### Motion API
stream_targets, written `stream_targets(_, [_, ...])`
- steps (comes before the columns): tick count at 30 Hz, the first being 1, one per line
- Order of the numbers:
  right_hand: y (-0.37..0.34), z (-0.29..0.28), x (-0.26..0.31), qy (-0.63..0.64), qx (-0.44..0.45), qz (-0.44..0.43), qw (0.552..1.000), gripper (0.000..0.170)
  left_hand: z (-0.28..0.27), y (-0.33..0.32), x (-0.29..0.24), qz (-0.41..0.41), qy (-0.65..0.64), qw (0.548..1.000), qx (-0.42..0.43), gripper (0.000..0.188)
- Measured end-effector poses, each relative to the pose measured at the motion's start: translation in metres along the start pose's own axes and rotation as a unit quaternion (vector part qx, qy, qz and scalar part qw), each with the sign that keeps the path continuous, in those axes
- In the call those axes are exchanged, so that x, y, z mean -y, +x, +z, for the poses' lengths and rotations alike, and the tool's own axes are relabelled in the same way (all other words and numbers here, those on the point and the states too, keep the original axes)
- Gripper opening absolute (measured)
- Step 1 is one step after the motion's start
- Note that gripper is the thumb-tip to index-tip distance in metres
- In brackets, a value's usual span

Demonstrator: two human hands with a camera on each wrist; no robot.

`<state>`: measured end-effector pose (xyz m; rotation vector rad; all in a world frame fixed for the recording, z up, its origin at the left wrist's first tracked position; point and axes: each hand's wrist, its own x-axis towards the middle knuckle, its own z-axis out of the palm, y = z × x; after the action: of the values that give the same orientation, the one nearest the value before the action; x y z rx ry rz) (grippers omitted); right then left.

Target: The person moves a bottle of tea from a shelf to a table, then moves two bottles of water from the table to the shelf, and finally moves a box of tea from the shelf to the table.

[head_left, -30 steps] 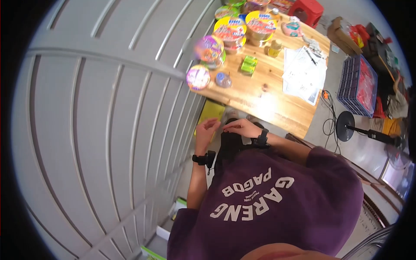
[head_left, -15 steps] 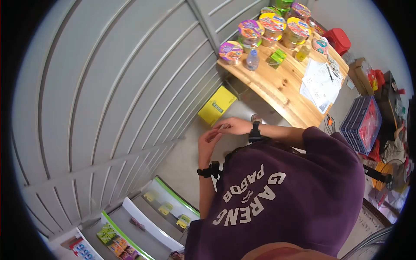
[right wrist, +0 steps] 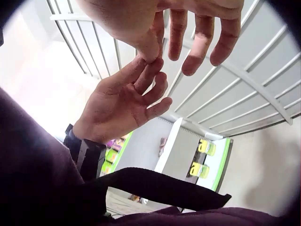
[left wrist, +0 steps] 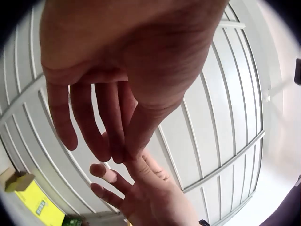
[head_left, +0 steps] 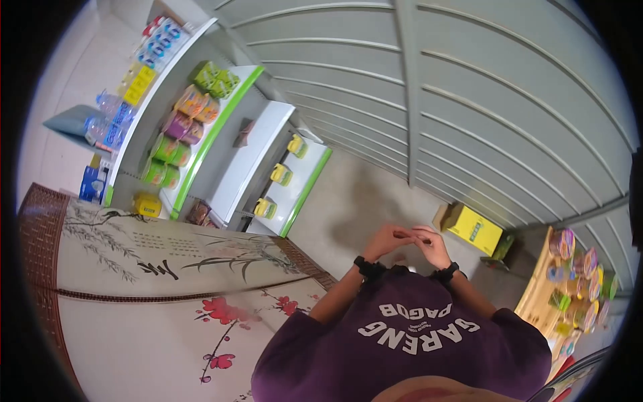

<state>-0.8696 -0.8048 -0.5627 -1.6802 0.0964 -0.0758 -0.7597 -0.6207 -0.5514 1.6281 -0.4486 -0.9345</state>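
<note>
My left hand (head_left: 387, 242) and right hand (head_left: 432, 246) meet at the fingertips in front of the purple shirt, over the floor. In the left wrist view the left hand (left wrist: 127, 61) hangs with loosely bent fingers, its thumb and index finger touching the fingers of the right hand (left wrist: 157, 197). Seen from the right wrist, the other fingers of both hands are relaxed and spread. No object shows between them; the spot where the fingertips meet is partly hidden.
Left of me stands a shelf unit (head_left: 260, 144) with bundled cups (head_left: 184, 127), bottles and yellow-labelled items (head_left: 281, 174). A painted folding screen (head_left: 161, 268) adjoins it. Along the grey wall (head_left: 495, 100) are a yellow box (head_left: 477, 228) and a wooden table (head_left: 536, 281) bearing noodle cups.
The view has swung left from the table to the shelves and folding screen; the table is now at the right edge. My hands stay together in front of the body.
</note>
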Motion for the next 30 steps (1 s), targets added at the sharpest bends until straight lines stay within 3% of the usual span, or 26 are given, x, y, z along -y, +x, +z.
stream_targets(4, [0.046,0.030,0.000,-0.061,0.080,-0.028,0.995,0.024,-0.041,-0.019,0.014,0.004,-0.052,0.997,-0.050,0.027])
stream_targets(8, [0.076,0.068,-0.002,-0.037,0.141,-0.029,0.989,0.025,-0.068,-0.045,0.022,0.007,-0.091,0.988,-0.126,0.029])
stream_targets(9, [0.110,0.065,-0.015,-0.048,0.149,-0.039,0.987,0.028,-0.084,-0.018,0.028,0.022,-0.100,0.985,-0.137,0.029])
stream_targets(12, [0.146,0.095,-0.009,-0.019,0.205,-0.037,0.978,0.031,-0.109,-0.034,0.029,-0.041,-0.125,0.968,-0.213,0.031])
stream_targets(19, [0.278,0.151,-0.016,-0.021,0.342,0.013,0.939,0.032,-0.200,-0.011,0.019,-0.058,-0.144,0.931,-0.331,0.027])
stream_targets(21, [0.313,0.161,0.015,-0.040,0.363,0.046,0.930,0.033,-0.225,-0.001,0.009,-0.016,-0.152,0.925,-0.347,0.027])
stream_targets(24, [0.369,0.161,0.026,-0.004,0.349,-0.038,0.936,0.033,-0.263,0.030,-0.011,-0.005,-0.150,0.924,-0.353,0.026])
stream_targets(30, [0.431,0.191,0.010,0.052,0.387,0.012,0.920,0.028,-0.305,0.056,-0.015,0.002,-0.168,0.906,-0.388,0.026])
